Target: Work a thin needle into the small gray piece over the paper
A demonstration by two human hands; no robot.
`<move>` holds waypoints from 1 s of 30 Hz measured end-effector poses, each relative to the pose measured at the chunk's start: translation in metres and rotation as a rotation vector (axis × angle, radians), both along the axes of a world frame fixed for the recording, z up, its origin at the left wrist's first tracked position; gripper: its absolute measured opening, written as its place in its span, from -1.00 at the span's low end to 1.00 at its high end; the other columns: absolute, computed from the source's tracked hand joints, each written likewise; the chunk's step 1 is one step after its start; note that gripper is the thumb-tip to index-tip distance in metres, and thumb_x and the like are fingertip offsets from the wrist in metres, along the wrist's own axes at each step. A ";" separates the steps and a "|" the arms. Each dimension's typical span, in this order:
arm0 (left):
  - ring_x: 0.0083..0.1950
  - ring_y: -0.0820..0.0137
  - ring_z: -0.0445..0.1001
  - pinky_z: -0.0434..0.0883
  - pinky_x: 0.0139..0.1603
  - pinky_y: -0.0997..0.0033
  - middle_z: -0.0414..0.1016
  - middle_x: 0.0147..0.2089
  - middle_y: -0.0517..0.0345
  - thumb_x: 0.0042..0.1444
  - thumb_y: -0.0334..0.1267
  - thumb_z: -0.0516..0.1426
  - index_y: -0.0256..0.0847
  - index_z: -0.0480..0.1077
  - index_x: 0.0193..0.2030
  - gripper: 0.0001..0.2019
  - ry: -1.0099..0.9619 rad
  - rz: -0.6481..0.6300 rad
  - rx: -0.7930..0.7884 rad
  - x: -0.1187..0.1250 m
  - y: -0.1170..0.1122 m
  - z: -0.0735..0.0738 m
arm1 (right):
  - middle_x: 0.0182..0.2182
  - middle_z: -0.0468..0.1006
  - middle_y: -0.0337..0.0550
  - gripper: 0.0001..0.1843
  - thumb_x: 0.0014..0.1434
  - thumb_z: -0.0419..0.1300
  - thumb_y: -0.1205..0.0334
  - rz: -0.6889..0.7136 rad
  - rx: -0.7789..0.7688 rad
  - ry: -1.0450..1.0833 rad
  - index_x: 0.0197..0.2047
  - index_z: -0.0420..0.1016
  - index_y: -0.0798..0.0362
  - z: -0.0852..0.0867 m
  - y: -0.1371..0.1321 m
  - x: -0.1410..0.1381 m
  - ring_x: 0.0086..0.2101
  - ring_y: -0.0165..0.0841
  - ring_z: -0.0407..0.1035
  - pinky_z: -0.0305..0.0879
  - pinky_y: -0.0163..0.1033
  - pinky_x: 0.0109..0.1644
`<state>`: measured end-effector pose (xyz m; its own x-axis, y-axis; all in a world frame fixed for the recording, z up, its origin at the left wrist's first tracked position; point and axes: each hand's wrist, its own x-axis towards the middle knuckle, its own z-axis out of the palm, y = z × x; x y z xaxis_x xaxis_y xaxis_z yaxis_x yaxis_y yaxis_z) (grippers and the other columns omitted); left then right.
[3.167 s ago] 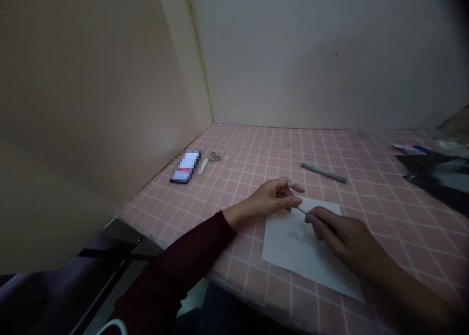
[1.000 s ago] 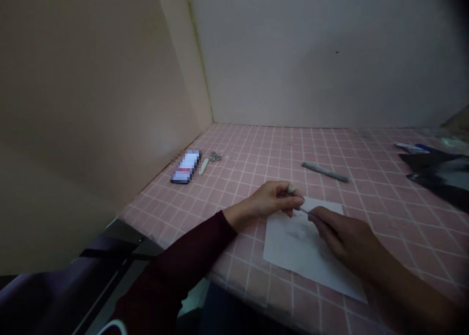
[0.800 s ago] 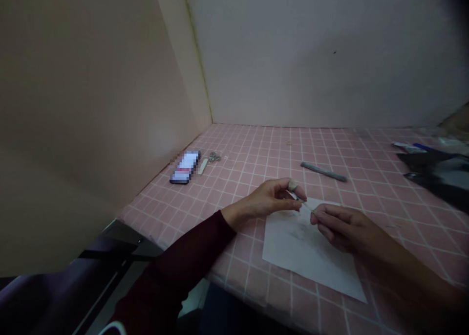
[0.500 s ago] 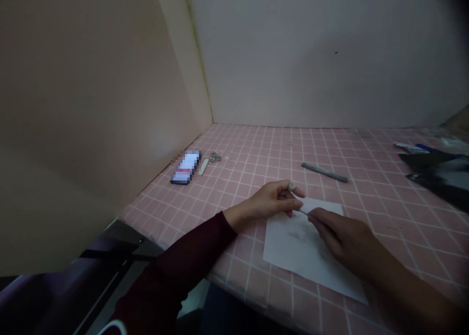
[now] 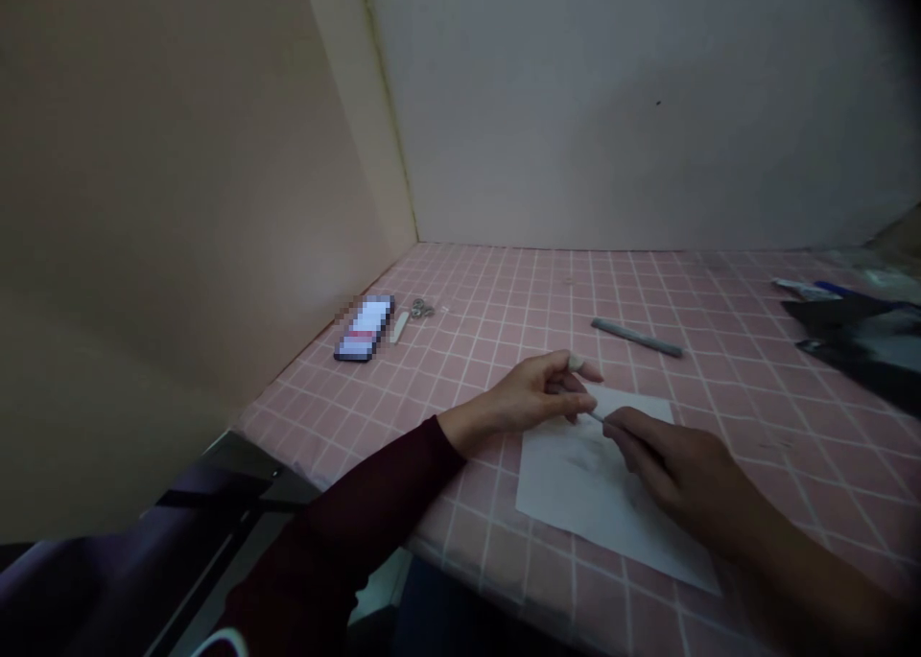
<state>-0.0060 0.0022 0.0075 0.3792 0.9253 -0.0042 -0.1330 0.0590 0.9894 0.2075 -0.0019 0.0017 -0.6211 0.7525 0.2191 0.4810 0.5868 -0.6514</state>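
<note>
My left hand hovers over the top of a white paper sheet. Its thumb and bent fingers close at one end of a thin greyish stick; a pale wrap or patch shows on one finger. My right hand comes from the right, its thumb and fingers pinched on the same stick close to my left fingertips. Only a short piece of the stick shows between the hands, so its exact kind cannot be made out. Dark shadow lies on the paper under both hands.
A long grey bundle or strip lies beyond the paper on the pink checked tablecloth. At the left are a phone, a small white strip and a small metallic item. Dark sheets lie far right. Walls border the table.
Both hands keep almost the same pose on the stick. My left fingers have shifted very slightly; nothing else on the table has moved.
</note>
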 end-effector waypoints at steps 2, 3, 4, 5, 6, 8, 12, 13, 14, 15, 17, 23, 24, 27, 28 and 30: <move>-0.43 0.51 0.40 0.37 -0.28 0.41 0.43 -0.40 0.23 -0.05 -0.07 0.37 -0.26 0.43 -0.09 -0.55 0.022 -0.002 -0.011 0.000 0.000 0.001 | -0.57 0.39 -0.24 -0.72 0.31 0.02 0.12 -0.018 0.060 -0.009 -0.42 0.35 0.00 -0.002 0.000 0.001 -0.56 -0.37 0.28 0.17 -0.24 -0.41; -0.42 0.51 0.40 0.37 -0.27 0.40 0.43 -0.39 0.22 -0.05 -0.09 0.37 -0.26 0.44 -0.09 -0.57 0.017 -0.009 -0.008 -0.001 0.000 0.002 | -0.57 0.39 -0.23 -0.69 0.32 0.02 0.10 -0.021 0.018 0.007 -0.44 0.34 0.00 -0.001 0.000 0.001 -0.55 -0.37 0.28 0.18 -0.24 -0.41; -0.39 0.50 0.42 0.38 -0.24 0.39 0.45 -0.35 0.20 -0.05 -0.12 0.38 -0.27 0.44 -0.10 -0.58 0.000 -0.018 0.000 -0.001 0.000 0.004 | -0.58 0.37 -0.23 -0.66 0.32 0.03 0.07 -0.025 -0.071 0.036 -0.46 0.34 0.01 0.001 0.000 0.001 -0.55 -0.38 0.27 0.16 -0.25 -0.42; -0.34 0.49 0.44 0.38 -0.20 0.38 0.46 -0.30 0.17 -0.06 -0.15 0.38 -0.27 0.45 -0.11 -0.59 -0.026 -0.026 0.009 -0.001 -0.001 0.006 | -0.59 0.35 -0.24 -0.63 0.32 0.04 0.02 -0.035 -0.200 0.075 -0.47 0.34 0.01 0.005 0.000 0.001 -0.57 -0.40 0.24 0.13 -0.27 -0.46; -0.30 0.47 0.45 0.38 -0.16 0.36 0.47 -0.25 0.14 -0.08 -0.18 0.39 -0.27 0.45 -0.11 -0.60 -0.054 -0.030 0.018 -0.001 -0.001 0.007 | -0.60 0.33 -0.26 -0.61 0.32 0.04 -0.03 -0.050 -0.352 0.121 -0.45 0.36 0.01 0.008 0.000 0.001 -0.60 -0.42 0.18 0.08 -0.30 -0.51; -0.22 0.44 0.47 0.37 -0.10 0.34 0.48 -0.19 0.09 -0.09 -0.20 0.40 -0.27 0.46 -0.12 -0.59 -0.094 -0.034 0.029 -0.001 -0.002 0.009 | -0.62 0.28 -0.31 -0.60 0.32 0.03 -0.11 -0.079 -0.632 0.196 -0.37 0.39 0.02 0.015 0.000 0.000 -0.66 -0.48 0.02 -0.08 -0.33 -0.59; -0.24 0.43 0.48 0.39 -0.11 0.33 0.48 -0.21 0.10 -0.06 -0.18 0.39 -0.27 0.45 -0.11 -0.61 -0.096 -0.021 0.052 0.000 -0.001 0.005 | -0.62 0.28 -0.30 -0.60 0.32 0.03 -0.10 -0.024 -0.575 0.158 -0.40 0.37 0.01 0.015 -0.001 -0.001 -0.64 -0.47 0.05 -0.04 -0.33 -0.57; -0.28 0.44 0.48 0.40 -0.14 0.34 0.47 -0.25 0.12 -0.03 -0.16 0.37 -0.27 0.45 -0.10 -0.61 -0.088 -0.016 0.049 0.000 -0.001 0.003 | -0.61 0.30 -0.28 -0.60 0.32 0.04 -0.06 -0.008 -0.440 0.120 -0.43 0.35 0.01 0.012 -0.001 -0.001 -0.61 -0.45 0.13 0.04 -0.30 -0.52; -0.33 0.47 0.47 0.40 -0.18 0.35 0.46 -0.30 0.15 0.01 -0.14 0.35 -0.27 0.44 -0.09 -0.62 -0.077 -0.010 0.041 0.000 0.000 0.002 | -0.59 0.32 -0.26 -0.62 0.32 0.04 -0.01 -0.005 -0.296 0.082 -0.45 0.34 0.01 0.009 -0.001 0.000 -0.58 -0.42 0.19 0.11 -0.27 -0.46; -0.39 0.49 0.45 0.39 -0.23 0.37 0.44 -0.35 0.19 0.03 -0.12 0.33 -0.28 0.43 -0.09 -0.63 -0.062 -0.005 0.030 0.000 0.000 0.000 | -0.58 0.34 -0.25 -0.65 0.32 0.04 0.03 -0.014 -0.167 0.053 -0.45 0.34 0.01 0.005 -0.001 0.000 -0.55 -0.39 0.23 0.15 -0.25 -0.41; -0.45 0.52 0.41 0.37 -0.30 0.42 0.40 -0.42 0.24 0.06 -0.12 0.31 -0.28 0.42 -0.08 -0.64 -0.029 -0.001 0.012 0.000 0.001 -0.001 | -0.57 0.37 -0.24 -0.72 0.31 0.05 0.09 -0.049 -0.036 0.022 -0.41 0.36 0.01 0.001 -0.001 0.001 -0.54 -0.38 0.26 0.16 -0.21 -0.36; -0.22 0.45 0.46 0.37 -0.14 0.39 0.48 -0.20 0.10 -0.04 -0.18 0.38 -0.26 0.46 -0.12 -0.63 -0.076 -0.024 0.087 -0.001 0.000 0.005 | -0.61 0.22 -0.32 -0.58 0.27 0.10 -0.15 -0.095 -0.700 0.213 -0.39 0.38 0.04 0.011 0.000 0.001 -0.64 -0.50 0.02 -0.10 -0.33 -0.55; -0.20 0.44 0.46 0.36 -0.12 0.38 0.48 -0.17 0.08 -0.05 -0.18 0.38 -0.26 0.46 -0.13 -0.63 -0.084 -0.025 0.103 -0.001 0.000 0.006 | -0.62 0.19 -0.35 -0.56 0.25 0.11 -0.18 -0.107 -0.807 0.247 -0.34 0.40 0.05 0.013 0.000 0.001 -0.65 -0.52 -0.06 -0.18 -0.35 -0.56; -0.23 0.43 0.46 0.37 -0.12 0.35 0.49 -0.19 0.08 -0.04 -0.15 0.38 -0.27 0.46 -0.11 -0.61 -0.080 -0.027 0.103 -0.001 0.000 0.005 | -0.62 0.21 -0.34 -0.57 0.26 0.10 -0.18 -0.082 -0.767 0.231 -0.34 0.40 0.05 0.013 -0.001 0.000 -0.64 -0.52 -0.04 -0.16 -0.34 -0.55; -0.27 0.44 0.46 0.38 -0.15 0.34 0.48 -0.24 0.10 -0.02 -0.14 0.36 -0.27 0.46 -0.09 -0.60 -0.068 -0.026 0.089 -0.001 0.000 0.003 | -0.61 0.25 -0.31 -0.59 0.27 0.10 -0.14 -0.061 -0.644 0.192 -0.37 0.39 0.04 0.010 -0.001 -0.001 -0.62 -0.49 0.04 -0.08 -0.33 -0.53; -0.37 0.48 0.43 0.37 -0.23 0.38 0.44 -0.35 0.17 0.02 -0.10 0.33 -0.27 0.44 -0.05 -0.59 -0.032 -0.011 0.058 0.000 0.001 -0.001 | -0.58 0.32 -0.26 -0.65 0.29 0.08 -0.04 -0.038 -0.346 0.098 -0.41 0.38 0.03 0.004 -0.001 -0.001 -0.56 -0.41 0.19 0.07 -0.28 -0.44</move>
